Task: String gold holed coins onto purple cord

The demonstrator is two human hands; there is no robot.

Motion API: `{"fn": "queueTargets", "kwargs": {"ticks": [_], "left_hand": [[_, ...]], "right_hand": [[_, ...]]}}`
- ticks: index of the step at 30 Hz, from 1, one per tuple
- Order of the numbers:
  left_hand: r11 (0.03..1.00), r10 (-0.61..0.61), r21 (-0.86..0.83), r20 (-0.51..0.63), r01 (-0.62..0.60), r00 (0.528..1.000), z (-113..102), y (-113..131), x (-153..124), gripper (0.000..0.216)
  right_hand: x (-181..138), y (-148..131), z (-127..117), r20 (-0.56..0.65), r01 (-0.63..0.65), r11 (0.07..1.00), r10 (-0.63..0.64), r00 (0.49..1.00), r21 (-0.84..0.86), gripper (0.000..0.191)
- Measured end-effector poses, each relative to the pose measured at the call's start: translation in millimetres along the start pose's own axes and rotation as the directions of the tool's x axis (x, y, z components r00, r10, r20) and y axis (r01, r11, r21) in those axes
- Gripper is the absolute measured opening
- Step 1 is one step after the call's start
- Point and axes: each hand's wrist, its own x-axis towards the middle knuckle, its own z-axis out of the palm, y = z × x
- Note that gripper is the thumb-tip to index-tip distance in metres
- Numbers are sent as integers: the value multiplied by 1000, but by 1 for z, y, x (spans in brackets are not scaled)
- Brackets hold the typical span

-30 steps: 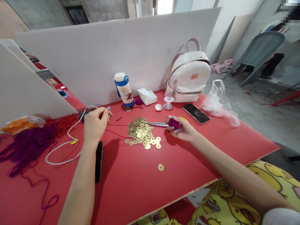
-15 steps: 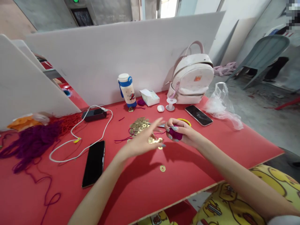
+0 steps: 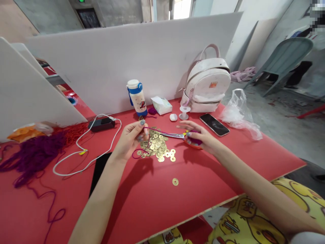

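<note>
Two bare hands work above a red surface (image 3: 152,206). The bag (image 3: 208,84), beyond the right hand, carries an orange patch whose writing is too small to read; the bottle (image 3: 137,98), beyond the left hand, bears a small red-and-dark print. The left hand (image 3: 133,137) pinches a purple strand (image 3: 155,129) between thumb and fingers. The right hand (image 3: 204,138) curls around a purple ball (image 3: 195,136), some fingers lifted away from it. The strand's long axis runs sideways between the hands, dipping slightly toward the right one, and a loose loop hangs below the left hand. A heap of gold coins (image 3: 156,144) with pierced centers lies between the hands, just beside the left. The scissors (image 3: 172,135) lie with blades pointing left from the right hand to the heap, handles partly hidden beneath that hand. One coin lies apart, nearer the person than either hand.
</note>
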Motion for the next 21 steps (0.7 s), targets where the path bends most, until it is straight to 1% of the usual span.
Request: {"fn": "queueTargets", "kwargs": {"ticks": [1,2,3,4,5,6,7,8,9,10,11,12,13,15,16,17,18,19,20,21], "left_hand": [[998,-16,-61,31,18,999,7,-1,-3,31],[993,-50,-99,88,58,995,15,-2,-7,30],[989,-70,-121,152,89,986,21,-4,-10,30],[985,-73,-140,199,102,977,27,-4,-13,30],[981,-63,-164,220,100,973,30,-3,-15,30],[978,-50,-186,227,94,973,32,-2,-16,29],[975,-29,-210,209,74,978,31,2,-16,26],[971,7,-238,167,33,986,28,6,-15,21],[966,41,-258,106,-12,994,24,11,-13,17],[963,72,-265,48,-57,996,19,16,-11,13],[958,108,-265,-15,-108,994,13,22,-9,13],[962,124,-238,-68,-137,990,7,26,-8,15],[966,143,-199,-109,-163,984,1,30,-6,19],[974,187,-96,-164,-205,968,-9,35,-4,22],[975,214,-23,-184,-222,959,-14,35,-4,22],[971,237,69,-195,-228,952,-19,33,-3,20],[958,256,184,-197,-221,947,-24,31,-2,18],[926,256,329,-184,-186,949,-29,27,-1,15],[860,241,492,-161,-134,957,-35,23,0,15],[757,224,648,-136,-85,965,-40,18,2,14]], "right_hand": [[-2,5,9,98,-20,1000,22,995,-20,56],[-4,10,18,211,-40,999,45,976,-25,69],[-7,13,28,315,-65,997,71,947,-29,76],[-10,16,37,418,-104,994,112,902,-40,79],[-12,18,44,515,-134,990,143,845,-55,76],[-13,20,49,592,-175,981,189,783,-82,68],[-14,21,51,651,-214,971,231,723,-107,56],[-14,22,51,662,-240,964,253,706,-112,44],[-13,23,49,632,-257,961,263,729,-103,33],[-12,23,46,562,-261,962,258,786,-77,28],[-10,23,41,457,-253,966,246,855,-48,29],[-8,22,35,340,-239,971,234,911,-31,34],[-6,20,29,246,-226,974,227,942,-32,39],[-2,13,16,143,-198,974,214,966,-113,46],[0,9,10,115,-167,969,189,975,-184,45],[2,5,4,93,-124,951,155,983,-282,43],[4,1,-1,87,-75,915,119,989,-397,41],[5,-2,-5,86,-31,852,88,992,-522,39],[7,-4,-9,76,1,756,65,995,-654,34],[8,-5,-11,65,20,631,49,997,-775,28]]}}
